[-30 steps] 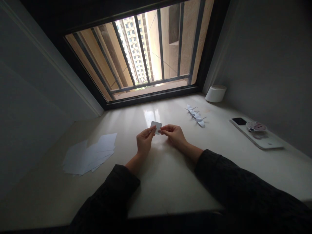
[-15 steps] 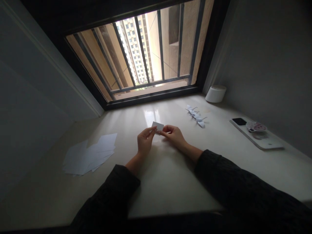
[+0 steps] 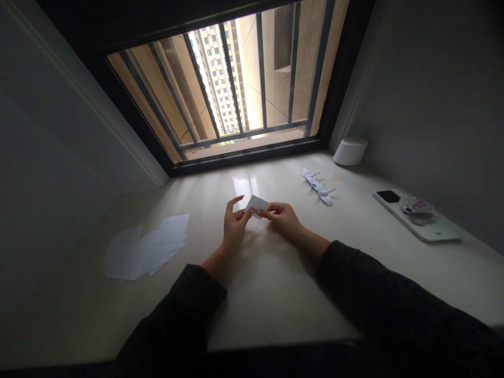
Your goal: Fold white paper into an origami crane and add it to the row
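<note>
Left hand [image 3: 233, 227] and right hand [image 3: 286, 220] are pinching a paper square [image 3: 258, 201]; seemingly creasing, folds unclear; next move's calling for aligned edges.

No legible text, number or brand. Nearest thing to sign: pinkish printed figure on round attachment [image 3: 416, 205] at three o'clock from centre of view; lettering there, if any, too small to tell. Small dark mark low on back of white phone [image 3: 417, 227], same direction, unreadable. White sheets [image 3: 147, 249] at eight o'clock, small paper [image 3: 258, 202] at centre: no writing to make out.
</note>
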{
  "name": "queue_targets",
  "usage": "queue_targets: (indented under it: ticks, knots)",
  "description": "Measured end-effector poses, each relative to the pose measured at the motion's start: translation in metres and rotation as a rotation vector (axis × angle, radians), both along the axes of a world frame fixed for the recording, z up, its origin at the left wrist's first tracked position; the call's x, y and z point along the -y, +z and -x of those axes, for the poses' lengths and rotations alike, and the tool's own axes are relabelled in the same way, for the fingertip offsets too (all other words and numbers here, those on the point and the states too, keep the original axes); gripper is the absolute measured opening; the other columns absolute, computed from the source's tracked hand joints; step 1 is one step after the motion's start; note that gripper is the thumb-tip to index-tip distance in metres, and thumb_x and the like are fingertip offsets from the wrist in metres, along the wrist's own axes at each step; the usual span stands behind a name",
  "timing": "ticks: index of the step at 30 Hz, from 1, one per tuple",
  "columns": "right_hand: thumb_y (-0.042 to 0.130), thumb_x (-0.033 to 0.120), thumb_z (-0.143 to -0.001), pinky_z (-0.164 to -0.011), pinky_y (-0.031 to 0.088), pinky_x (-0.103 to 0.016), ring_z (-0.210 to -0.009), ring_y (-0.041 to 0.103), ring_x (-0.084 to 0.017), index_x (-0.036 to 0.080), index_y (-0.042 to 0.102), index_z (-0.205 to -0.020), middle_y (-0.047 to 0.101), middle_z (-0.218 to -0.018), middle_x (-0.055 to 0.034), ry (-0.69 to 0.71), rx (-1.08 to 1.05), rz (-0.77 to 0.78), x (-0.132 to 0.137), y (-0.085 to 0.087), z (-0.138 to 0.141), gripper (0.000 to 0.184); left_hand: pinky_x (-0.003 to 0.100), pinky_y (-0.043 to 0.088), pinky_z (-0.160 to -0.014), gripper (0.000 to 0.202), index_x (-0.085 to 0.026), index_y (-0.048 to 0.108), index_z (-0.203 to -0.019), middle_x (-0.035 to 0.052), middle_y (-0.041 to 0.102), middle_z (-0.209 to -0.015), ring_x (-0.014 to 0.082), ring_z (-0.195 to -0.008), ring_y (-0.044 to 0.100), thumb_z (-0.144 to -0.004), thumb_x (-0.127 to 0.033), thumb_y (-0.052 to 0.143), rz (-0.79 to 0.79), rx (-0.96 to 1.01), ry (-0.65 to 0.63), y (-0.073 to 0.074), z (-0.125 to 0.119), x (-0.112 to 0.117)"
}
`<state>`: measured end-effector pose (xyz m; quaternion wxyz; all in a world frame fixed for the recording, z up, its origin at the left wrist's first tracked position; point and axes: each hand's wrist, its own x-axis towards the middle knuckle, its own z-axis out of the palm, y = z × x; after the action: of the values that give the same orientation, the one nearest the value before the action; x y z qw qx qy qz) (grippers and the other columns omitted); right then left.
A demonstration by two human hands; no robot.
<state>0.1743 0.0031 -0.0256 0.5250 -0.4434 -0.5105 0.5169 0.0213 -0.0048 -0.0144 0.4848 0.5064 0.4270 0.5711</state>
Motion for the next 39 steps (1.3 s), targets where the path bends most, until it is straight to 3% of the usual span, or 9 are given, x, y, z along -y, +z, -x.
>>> queue_targets:
  ticks: [2,5,7,9,21,31,36,39]
  knots:
    - [0.076,0.052,-0.058,-0.051,0.037,-0.026,-0.054,0.052,-0.013,0.017,0.062,-0.058,0.060,-0.056,0.0001,-0.018,-0.011,-0.023,0.000,0.000,0.000,0.037,0.027,0.050,-0.071,0.061,-0.018,0.050,-0.121,0.0053,0.072,-0.081,0.0159,-0.075,0.066,-0.068,-0.037,0.074,0.019,-0.016,-0.014,0.000,0.000,0.000]
    - [0.076,0.050,-0.058,-0.056,0.039,-0.028,-0.059,0.054,-0.015,0.018,0.062,-0.057,0.062,-0.059,-0.0008,-0.020,-0.047,-0.023,0.001,0.001,0.001,0.035,0.026,0.050,-0.070,0.037,-0.014,0.065,-0.092,0.0058,0.071,-0.081,0.0155,-0.074,0.064,-0.067,-0.040,0.075,0.059,-0.071,-0.030,-0.001,0.001,-0.001]
    - [0.077,0.047,-0.058,-0.060,0.040,-0.028,-0.061,0.054,-0.014,0.018,0.062,-0.056,0.063,-0.061,-0.0004,-0.004,-0.085,-0.023,0.002,0.004,0.001,0.033,0.026,0.050,-0.069,0.029,-0.014,0.066,-0.073,0.0044,0.069,-0.075,0.0141,-0.071,0.062,-0.067,-0.041,0.073,0.065,-0.087,-0.025,-0.002,0.001,-0.002]
    - [0.078,0.044,-0.057,-0.062,0.039,-0.028,-0.060,0.053,-0.013,0.018,0.062,-0.055,0.063,-0.061,0.0003,0.014,-0.113,-0.025,0.004,0.006,0.002,0.032,0.026,0.050,-0.070,0.028,-0.014,0.066,-0.068,0.0028,0.067,-0.071,0.0129,-0.070,0.061,-0.068,-0.041,0.072,0.070,-0.072,-0.022,-0.003,0.001,-0.002]
    - [0.075,0.048,-0.061,-0.058,0.034,-0.027,-0.056,0.045,-0.011,0.017,0.064,-0.060,0.057,-0.057,0.0010,0.042,-0.061,0.008,0.004,0.010,0.000,0.033,0.024,0.048,-0.065,0.024,-0.016,0.070,-0.070,0.0012,0.065,-0.068,0.0129,-0.069,0.059,-0.072,-0.040,0.069,0.002,-0.144,-0.022,0.004,0.004,0.001]
    - [0.072,0.056,-0.062,-0.057,0.038,-0.027,-0.057,0.046,-0.012,0.018,0.059,-0.057,0.056,-0.057,0.0006,0.018,-0.046,-0.026,0.001,0.008,-0.002,0.040,0.030,0.050,-0.067,0.027,-0.016,0.074,-0.079,0.0095,0.073,-0.083,0.0241,-0.085,0.068,-0.075,-0.041,0.064,0.040,-0.113,-0.051,0.005,0.003,0.002]
    - [0.069,0.057,-0.066,-0.058,0.038,-0.027,-0.057,0.046,-0.012,0.018,0.059,-0.058,0.055,-0.057,0.0009,-0.009,0.002,-0.083,-0.002,0.006,-0.005,0.040,0.030,0.050,-0.067,0.031,-0.016,0.073,-0.087,0.0098,0.073,-0.087,0.0230,-0.086,0.068,-0.081,-0.043,0.059,-0.055,-0.166,-0.100,0.004,0.004,0.003]
    - [0.069,0.057,-0.066,-0.057,0.036,-0.027,-0.056,0.045,-0.012,0.018,0.057,-0.055,0.053,-0.056,0.0015,-0.039,0.038,-0.112,-0.004,0.004,-0.007,0.043,0.029,0.050,-0.068,0.031,-0.016,0.071,-0.090,0.0089,0.072,-0.086,0.0213,-0.084,0.067,-0.080,-0.043,0.061,-0.098,-0.205,-0.055,0.003,0.006,0.002]
